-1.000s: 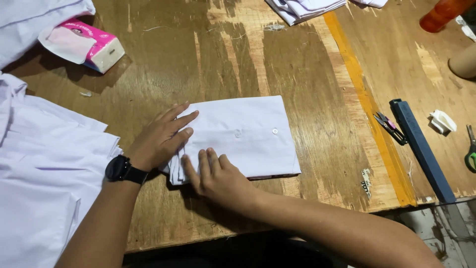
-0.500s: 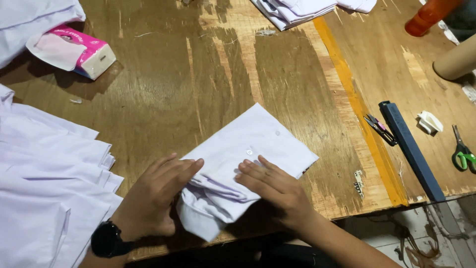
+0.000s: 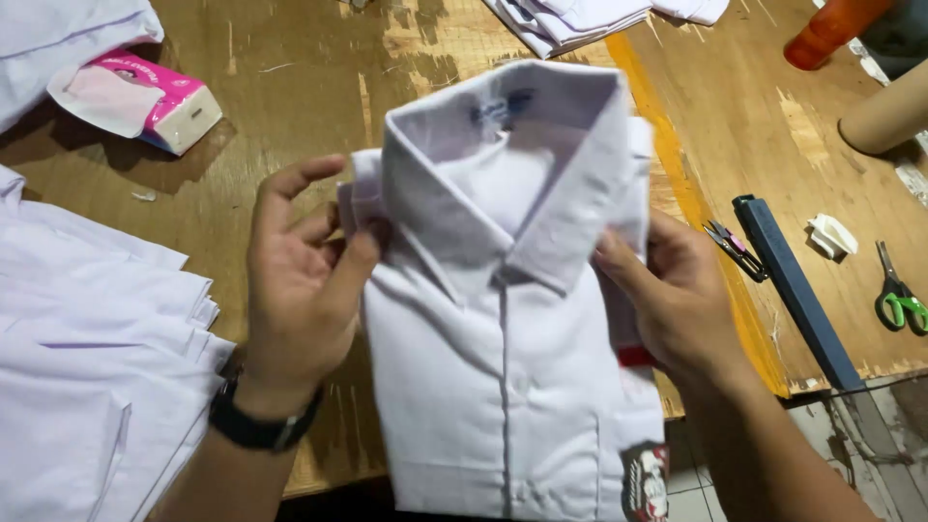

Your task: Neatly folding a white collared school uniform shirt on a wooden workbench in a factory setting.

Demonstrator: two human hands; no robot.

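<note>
holding the folded white shirt collar-up above the desk, where a second ago it lay flat, your left hand and right hand each grip a side clenched, so the fold looks finished.

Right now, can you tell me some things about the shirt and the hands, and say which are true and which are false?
1. Both hands hold the shirt. True: the left hand and right hand grip its sides.
2. The shirt lies flat on the table. False: it is lifted up, collar on top.
3. The left wrist wears a watch. True.
4. The scissors have red handles. False: they are green.
5. The tissue pack is in the right hand. False: it lies on the table.
</note>
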